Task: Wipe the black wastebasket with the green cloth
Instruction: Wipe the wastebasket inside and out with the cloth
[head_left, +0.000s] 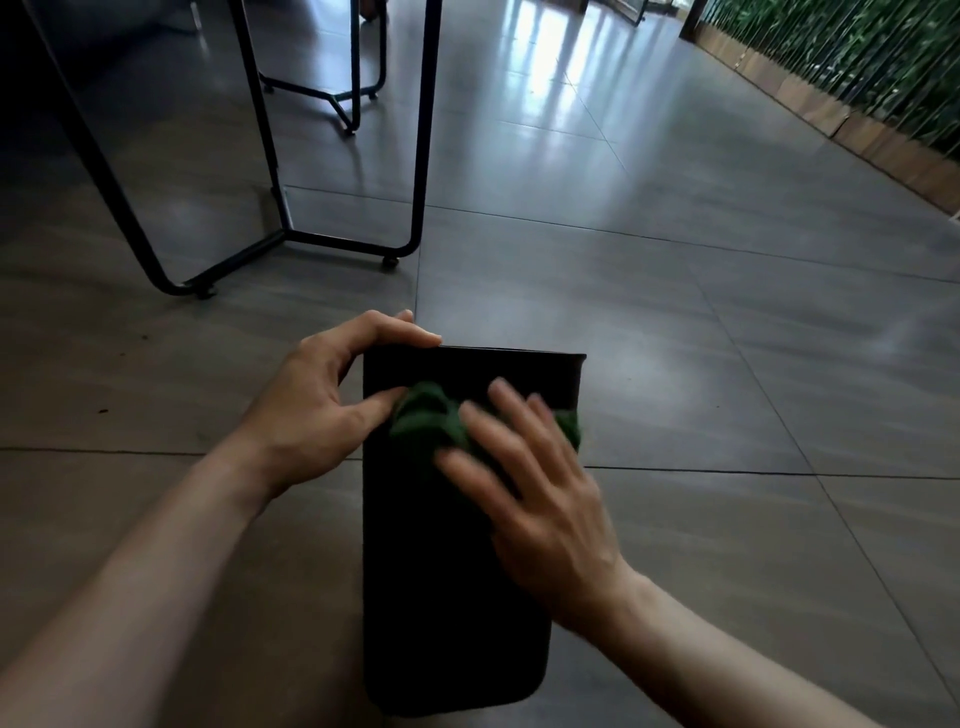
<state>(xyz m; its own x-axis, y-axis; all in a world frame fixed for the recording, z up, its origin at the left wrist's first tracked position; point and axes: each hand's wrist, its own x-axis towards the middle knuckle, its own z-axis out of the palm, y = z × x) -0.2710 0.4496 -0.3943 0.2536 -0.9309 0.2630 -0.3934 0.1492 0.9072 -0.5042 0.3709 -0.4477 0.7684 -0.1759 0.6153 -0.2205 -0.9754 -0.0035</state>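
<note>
Two hands, one wastebasket, one cloth

One black wastebasket (457, 571) lies on its side on the tiled floor (727, 364). The left hand (322, 405) has its grip curled over the basket's far left corner. The right hand (530, 483), blurred, seems to press one bunched green cloth (426, 421) flat-fingered against the upper wall. Two black metal frames (358, 208) stand beyond.

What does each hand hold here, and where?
The left hand grips the black wastebasket at its far left corner. The right hand presses the green cloth flat, fingers straight.
</note>
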